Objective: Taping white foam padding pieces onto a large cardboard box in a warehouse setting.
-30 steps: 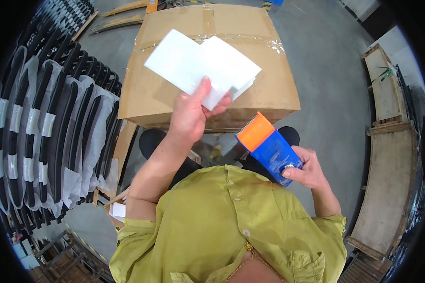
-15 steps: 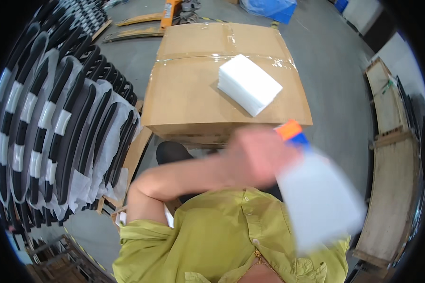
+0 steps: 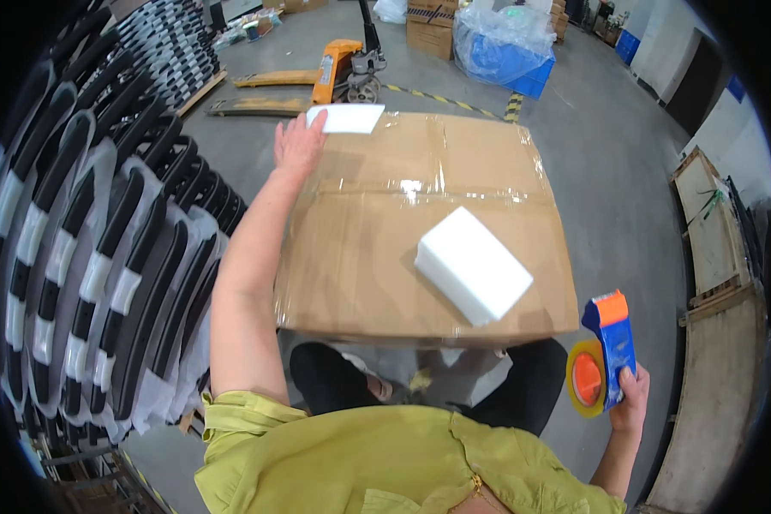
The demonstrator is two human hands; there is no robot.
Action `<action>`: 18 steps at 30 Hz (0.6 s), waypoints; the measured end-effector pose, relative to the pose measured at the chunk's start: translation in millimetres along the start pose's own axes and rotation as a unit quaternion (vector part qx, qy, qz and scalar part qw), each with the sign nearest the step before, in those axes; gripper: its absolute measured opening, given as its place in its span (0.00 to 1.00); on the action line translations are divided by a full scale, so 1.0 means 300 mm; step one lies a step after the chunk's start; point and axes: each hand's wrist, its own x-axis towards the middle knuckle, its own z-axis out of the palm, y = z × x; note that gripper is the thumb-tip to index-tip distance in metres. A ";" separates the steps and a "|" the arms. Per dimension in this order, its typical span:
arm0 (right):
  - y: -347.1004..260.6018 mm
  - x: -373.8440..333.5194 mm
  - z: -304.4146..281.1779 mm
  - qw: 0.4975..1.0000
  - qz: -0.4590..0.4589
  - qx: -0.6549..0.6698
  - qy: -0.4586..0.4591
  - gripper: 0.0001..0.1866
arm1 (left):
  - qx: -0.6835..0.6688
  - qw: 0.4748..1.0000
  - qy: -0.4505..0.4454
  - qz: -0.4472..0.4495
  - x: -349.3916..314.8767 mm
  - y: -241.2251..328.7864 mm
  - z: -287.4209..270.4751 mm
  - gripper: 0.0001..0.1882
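A large taped cardboard box (image 3: 351, 265) stands in front of my knees. My left hand (image 3: 298, 147) reaches to its far left corner and grips the left end of a white sheet of paper (image 3: 351, 119). The sheet lies at or just above the box's far edge; whether it touches cannot be told. A thick white stack (image 3: 475, 265), apparently of paper sheets, rests at an angle on the box's near right part. Off the box's near right corner, my right hand (image 3: 632, 396) is closed round a blue and orange tape dispenser (image 3: 612, 343) with a yellowish tape roll.
Black curved frames (image 3: 103, 257) with white wrapping are stacked close on my left. Beyond the box stand an orange pallet jack (image 3: 334, 73) and a blue bin (image 3: 531, 77) under clear plastic. Wooden crates (image 3: 715, 360) line the right side.
My left arm has swung from across my chest to the box's far left corner, carrying the white sheet. The tape dispenser is now low at the right. The view has shifted farther ahead.
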 end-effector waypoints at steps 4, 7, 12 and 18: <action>0.019 0.052 -0.016 0.997 -0.005 0.008 0.076 0.22 | -0.002 0.997 -0.076 -0.026 0.140 -0.019 0.230 0.22; 0.025 0.079 -0.010 0.994 0.011 0.019 0.108 0.22 | -0.016 0.991 -0.125 -0.048 0.196 0.000 0.344 0.25; 0.045 0.119 0.007 0.988 0.018 -0.006 0.151 0.23 | -0.099 0.950 -0.272 -0.121 0.200 0.005 0.442 0.32; 0.047 0.121 0.016 0.990 0.014 -0.004 0.142 0.25 | -0.046 0.970 -0.211 -0.115 0.201 -0.004 0.449 0.28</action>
